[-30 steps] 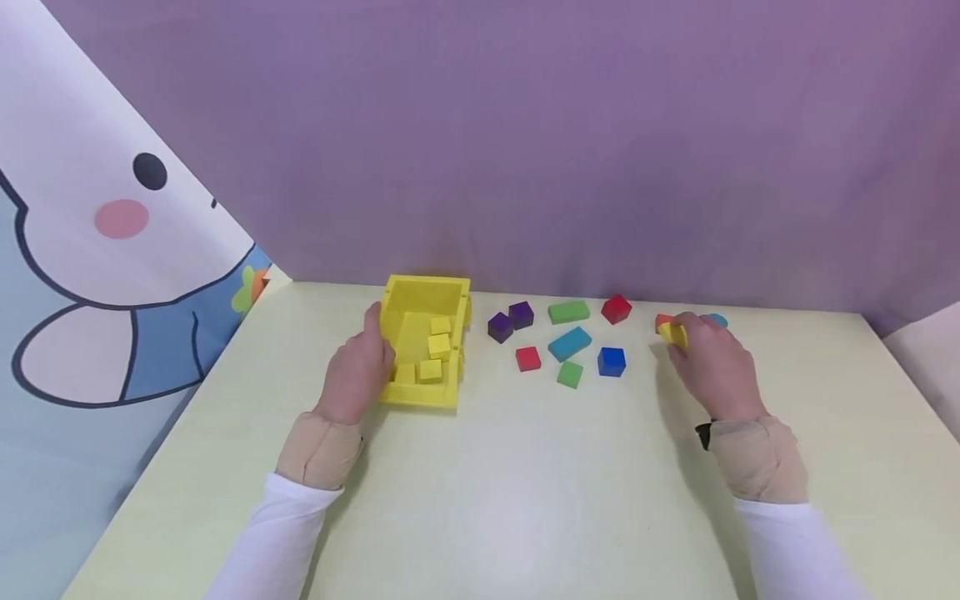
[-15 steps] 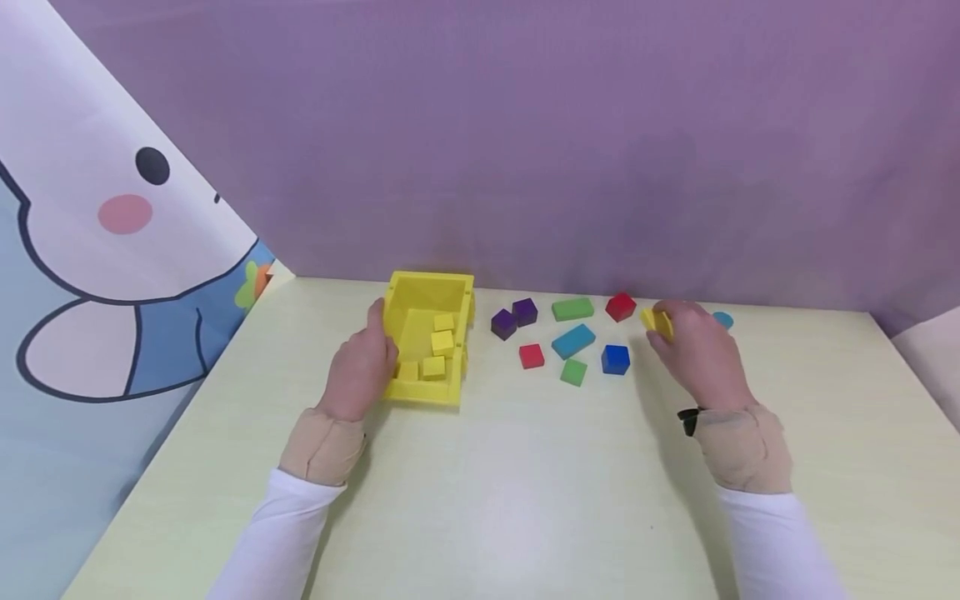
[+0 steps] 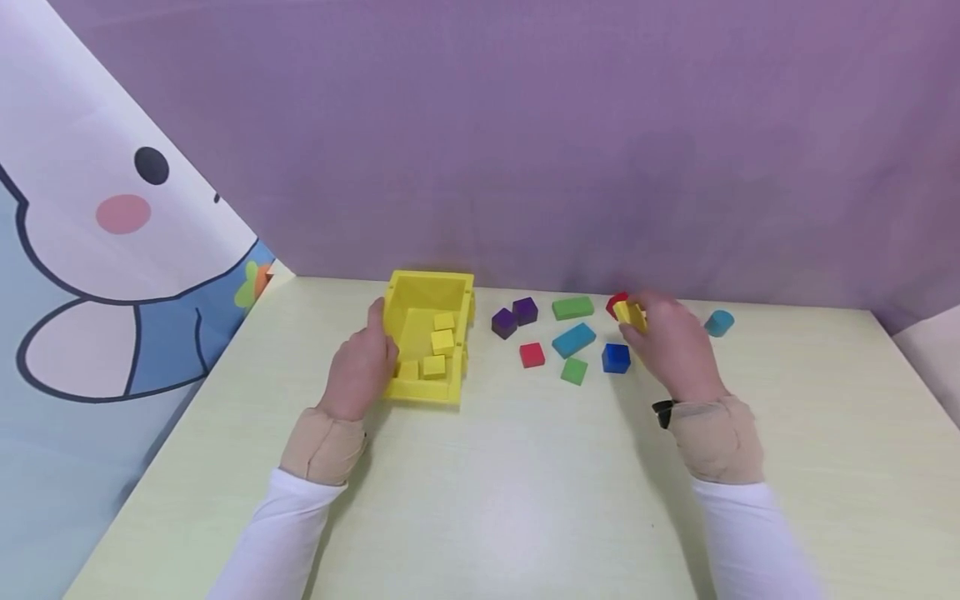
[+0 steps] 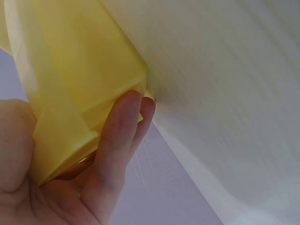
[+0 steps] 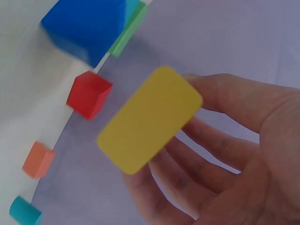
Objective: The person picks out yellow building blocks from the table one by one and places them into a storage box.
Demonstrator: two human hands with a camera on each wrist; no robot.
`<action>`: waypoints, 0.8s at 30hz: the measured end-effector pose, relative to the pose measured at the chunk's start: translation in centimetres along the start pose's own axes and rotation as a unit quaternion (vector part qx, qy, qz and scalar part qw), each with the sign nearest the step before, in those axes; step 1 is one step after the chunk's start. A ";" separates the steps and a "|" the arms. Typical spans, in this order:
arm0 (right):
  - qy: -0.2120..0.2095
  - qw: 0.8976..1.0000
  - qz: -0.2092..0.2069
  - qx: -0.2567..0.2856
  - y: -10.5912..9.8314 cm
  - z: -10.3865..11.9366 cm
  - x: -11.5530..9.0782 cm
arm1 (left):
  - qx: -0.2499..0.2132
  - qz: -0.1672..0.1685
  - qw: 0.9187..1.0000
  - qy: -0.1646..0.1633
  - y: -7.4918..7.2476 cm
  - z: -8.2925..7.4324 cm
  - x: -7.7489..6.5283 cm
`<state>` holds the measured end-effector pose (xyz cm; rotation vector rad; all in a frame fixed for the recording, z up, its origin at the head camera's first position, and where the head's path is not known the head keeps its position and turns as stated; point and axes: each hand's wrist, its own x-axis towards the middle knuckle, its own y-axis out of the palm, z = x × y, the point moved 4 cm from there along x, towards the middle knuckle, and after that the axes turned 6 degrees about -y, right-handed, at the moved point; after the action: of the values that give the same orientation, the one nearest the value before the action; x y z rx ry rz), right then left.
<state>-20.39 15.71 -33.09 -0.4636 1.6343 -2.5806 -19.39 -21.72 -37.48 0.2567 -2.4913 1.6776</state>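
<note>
- Yellow box (image 3: 427,337) is gripped at its side wall by the left hand (image 3: 360,367); four yellow blocks (image 3: 441,342) already lie inside.
- The right hand (image 3: 675,346) pinches a yellow block (image 3: 628,313), airborne, well right of the box.
- Other colours remain on the table (image 3: 525,483).

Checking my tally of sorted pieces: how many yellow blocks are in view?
5. Four lie inside the yellow box: at and. One yellow block is pinched in the right hand. The box wall may hide others.

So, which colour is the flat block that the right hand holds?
Yellow. The flat block, held by the right hand, shows best in the right wrist view.
</note>
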 end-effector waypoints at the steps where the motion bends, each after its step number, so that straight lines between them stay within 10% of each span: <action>1: -0.003 1.000 -0.001 0.001 0.1 0.2 0.1 | 0.000 0.000 1.000 0.000 0.0 0.0 0.0; 24: -0.010 0.998 0.023 0.066 2.0 5.1 2.0 | 0.003 -0.005 1.000 0.003 0.0 0.0 0.1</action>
<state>-21.07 9.95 -32.37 -0.4358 1.4394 -2.6195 -19.45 -21.75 -37.47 0.2625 -2.4767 1.6794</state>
